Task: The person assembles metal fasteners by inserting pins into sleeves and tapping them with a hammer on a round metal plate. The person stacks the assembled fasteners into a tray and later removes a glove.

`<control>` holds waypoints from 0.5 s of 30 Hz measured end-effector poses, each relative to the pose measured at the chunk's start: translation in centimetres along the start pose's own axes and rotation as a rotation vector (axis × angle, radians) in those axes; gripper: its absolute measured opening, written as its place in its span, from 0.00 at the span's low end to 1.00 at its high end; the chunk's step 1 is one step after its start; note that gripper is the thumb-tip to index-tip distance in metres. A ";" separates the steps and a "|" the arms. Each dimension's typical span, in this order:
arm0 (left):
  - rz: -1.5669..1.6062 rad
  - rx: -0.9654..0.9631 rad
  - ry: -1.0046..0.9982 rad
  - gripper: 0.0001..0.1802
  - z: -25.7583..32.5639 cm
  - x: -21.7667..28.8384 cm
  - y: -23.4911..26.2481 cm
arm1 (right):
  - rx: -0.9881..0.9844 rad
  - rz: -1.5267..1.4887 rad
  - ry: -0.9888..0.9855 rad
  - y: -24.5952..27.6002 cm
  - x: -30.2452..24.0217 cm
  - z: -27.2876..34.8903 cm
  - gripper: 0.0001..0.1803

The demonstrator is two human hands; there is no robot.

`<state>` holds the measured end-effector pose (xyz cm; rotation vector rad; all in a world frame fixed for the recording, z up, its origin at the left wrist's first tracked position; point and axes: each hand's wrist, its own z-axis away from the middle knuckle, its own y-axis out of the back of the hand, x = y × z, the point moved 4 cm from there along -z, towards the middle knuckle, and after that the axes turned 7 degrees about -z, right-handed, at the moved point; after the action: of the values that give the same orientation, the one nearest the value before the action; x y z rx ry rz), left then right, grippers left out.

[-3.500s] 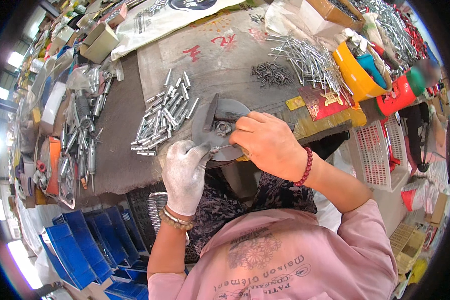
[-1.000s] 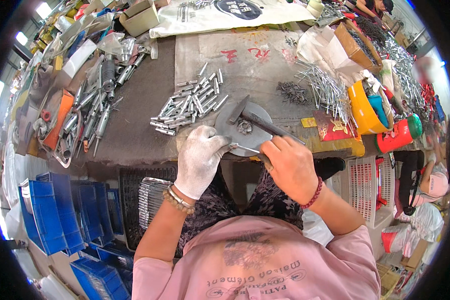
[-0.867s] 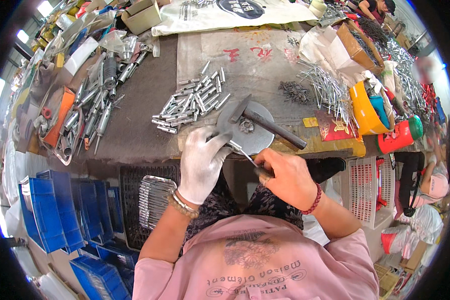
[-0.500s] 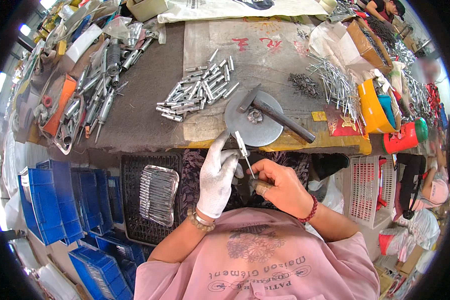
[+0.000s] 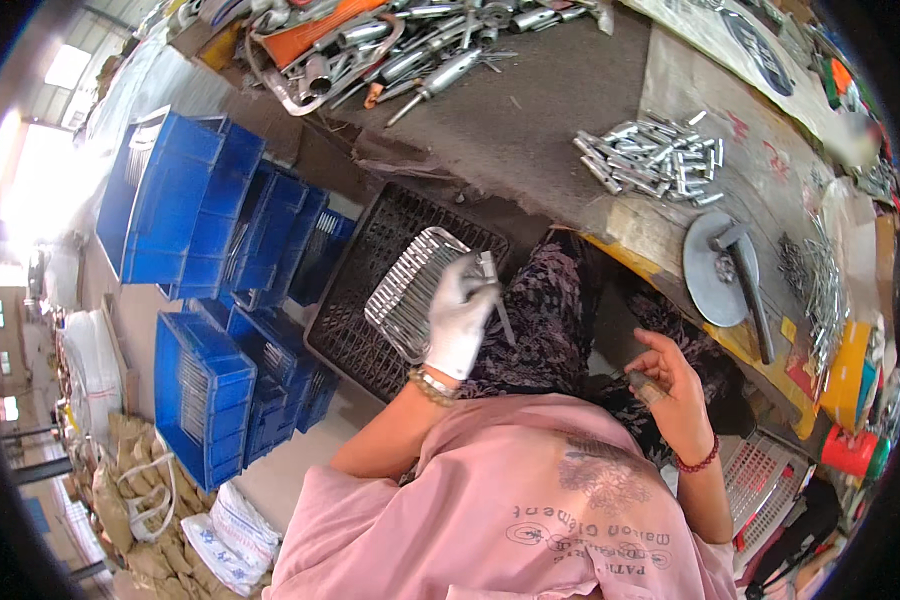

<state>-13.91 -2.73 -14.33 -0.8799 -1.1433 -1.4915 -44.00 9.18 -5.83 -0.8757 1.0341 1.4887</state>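
Note:
My left hand (image 5: 458, 318), in a white glove, is closed around a slim metal rod with a silver cylindrical sleeve (image 5: 488, 266) at its upper end. It hovers at the right side of a silver tray-like bundle of rods (image 5: 398, 292), which rests in a black plastic crate (image 5: 342, 335). My right hand (image 5: 676, 388) is bare, with a wrapped fingertip. It holds nothing, and its fingers are apart above my lap, near the workbench edge.
On the bench (image 5: 560, 130) lie a pile of silver sleeves (image 5: 655, 158), a round metal plate (image 5: 703, 285) with a hammer (image 5: 752, 295) across it, and thin rods (image 5: 826, 290). Blue bins (image 5: 205, 395) stand at the left. A red container (image 5: 846, 450) sits at the right.
The view has turned left. My left hand has carried the rod from in front of the plate to the crate. My right hand has let go of the rod and opened.

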 end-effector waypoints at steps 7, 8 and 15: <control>-0.170 0.482 0.231 0.32 -1.6 -17.9 13.9 | -0.079 -0.032 -0.137 -1.4 1.1 -0.6 0.31; -0.167 0.474 0.232 0.32 -2.2 -18.0 13.7 | -0.073 -0.018 -0.135 -1.5 1.1 -0.8 0.30; -0.448 0.526 0.300 0.31 -4.5 -18.6 14.5 | -0.051 -0.003 -0.119 -1.7 0.7 -1.4 0.29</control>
<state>4.41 -2.29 -29.82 -0.0351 -1.4644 -1.4946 -42.48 8.23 -7.22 -0.8139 0.9106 1.5508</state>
